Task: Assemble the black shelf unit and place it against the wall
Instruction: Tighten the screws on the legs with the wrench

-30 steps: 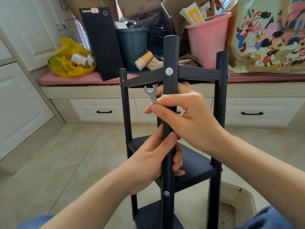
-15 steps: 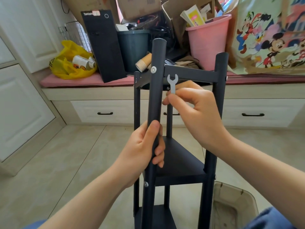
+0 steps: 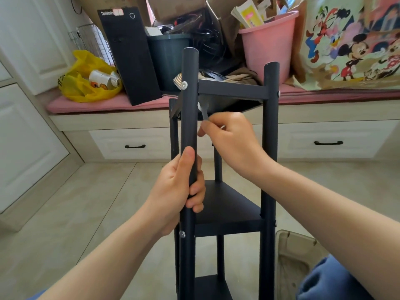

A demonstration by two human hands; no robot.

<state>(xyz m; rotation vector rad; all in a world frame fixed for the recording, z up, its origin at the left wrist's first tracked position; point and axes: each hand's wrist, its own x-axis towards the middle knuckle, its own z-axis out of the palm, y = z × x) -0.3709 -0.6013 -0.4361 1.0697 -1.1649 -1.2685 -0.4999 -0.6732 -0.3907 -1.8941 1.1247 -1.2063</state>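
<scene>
On the tiled floor, close in front of me, the black shelf unit stands upright, not yet set against a wall. My left hand is wrapped round the near front post, fingers curled closed on the tube and thumb laid up along it, between the top shelf and the middle shelf. My right hand pinches the shank of a small flat wrench. Its head reaches up under the top shelf, just beside the post and a little below the pale screw head on the post's face. The wrench is blurred, so I cannot tell whether its jaws sit on a nut.

Step in hand, as I judge it: tightening the top-shelf joint at this post.
- Seat the wrench square and full on the fastener before turning. So thin a tool would likely slip off a half-caught nut.
- Work in short arcs, since the shelf underside and the post leave little room to swing.
- Brace the post firmly with the left hand, so the tall frame neither twists nor walks on the smooth tile.
- Stop at snug, then check that the shelf sits level.

A lower screw appears to be in place already, so assembly seems nearly complete.
</scene>
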